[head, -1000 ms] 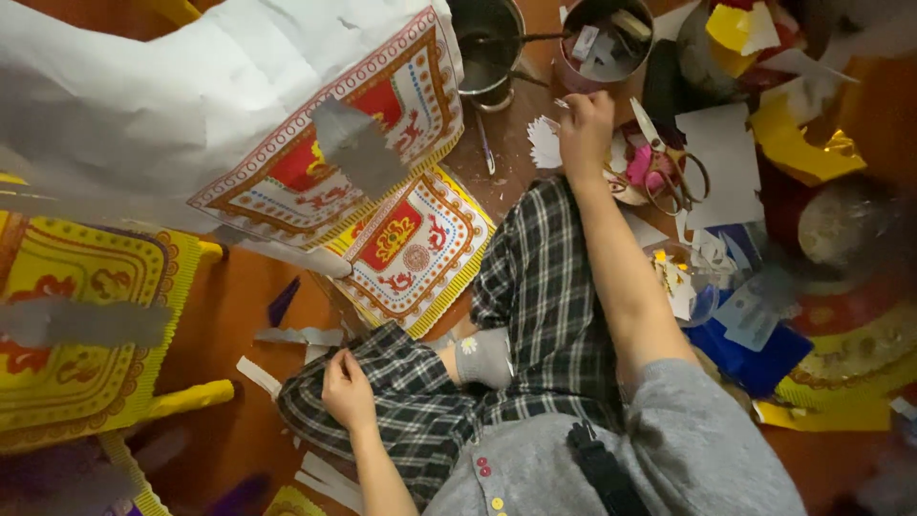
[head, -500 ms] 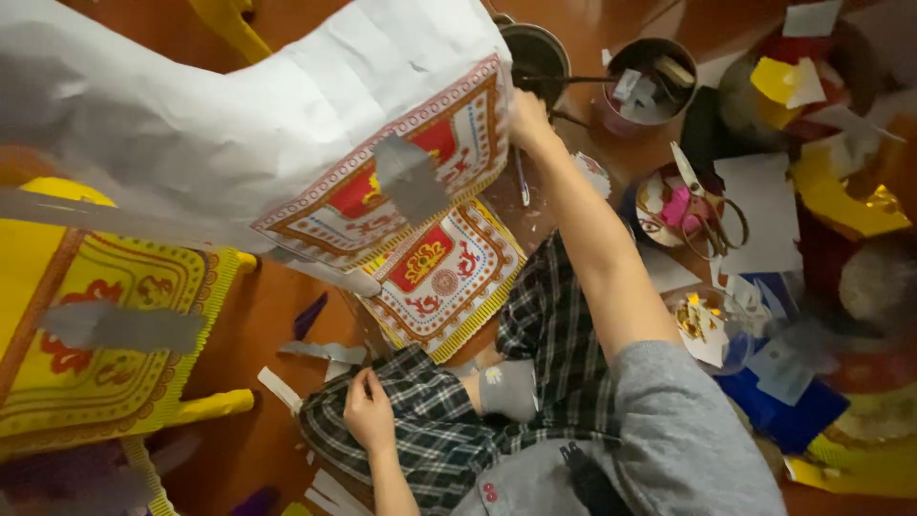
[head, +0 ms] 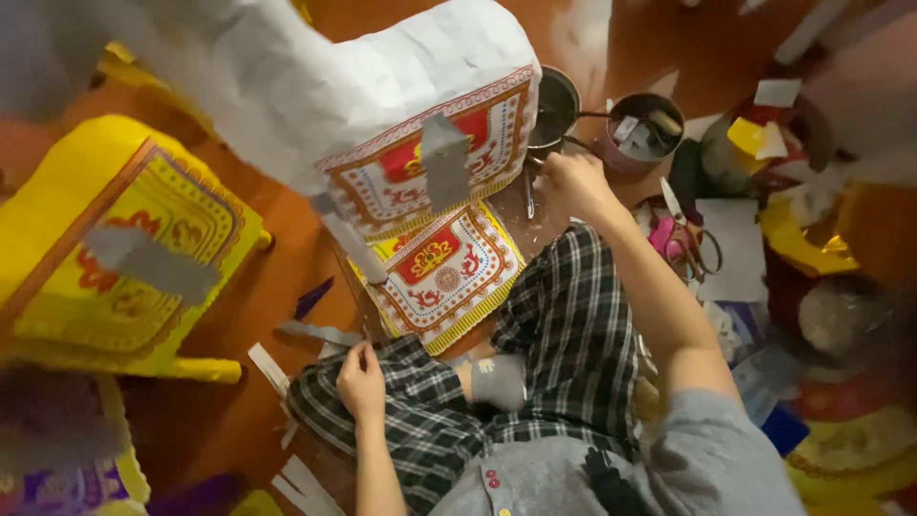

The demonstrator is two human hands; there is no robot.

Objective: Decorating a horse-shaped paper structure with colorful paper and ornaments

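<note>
Left hand (head: 360,380): at about 7 o'clock in the view, fingers curled loosely, resting on the knee of the plaid trousers (head: 564,334); it grips nothing that I can make out.
Right hand (head: 571,183): stretched out toward 1 o'clock, fingers bent around what looks like a thin stick or brush handle (head: 528,196), though blur hides the hold.
White paper model (head: 382,105): large, crinkled, at 11 to 12 o'clock, its end panel red, white and gold; the right hand is just beside that panel's 3 o'clock edge.
Patterned paper sheet (head: 444,277): flat on the floor (head: 239,315) under the model, at 6 o'clock from it.
Dark pot (head: 556,103): at 12 o'clock from the right hand, near it.
Pink cup (head: 642,134): at 2 o'clock from the right hand, holding scraps.
Yellow paper piece (head: 124,239): at 9 o'clock, well apart from both hands.
Scissors (head: 690,239): at 4 o'clock from the right hand.
</note>
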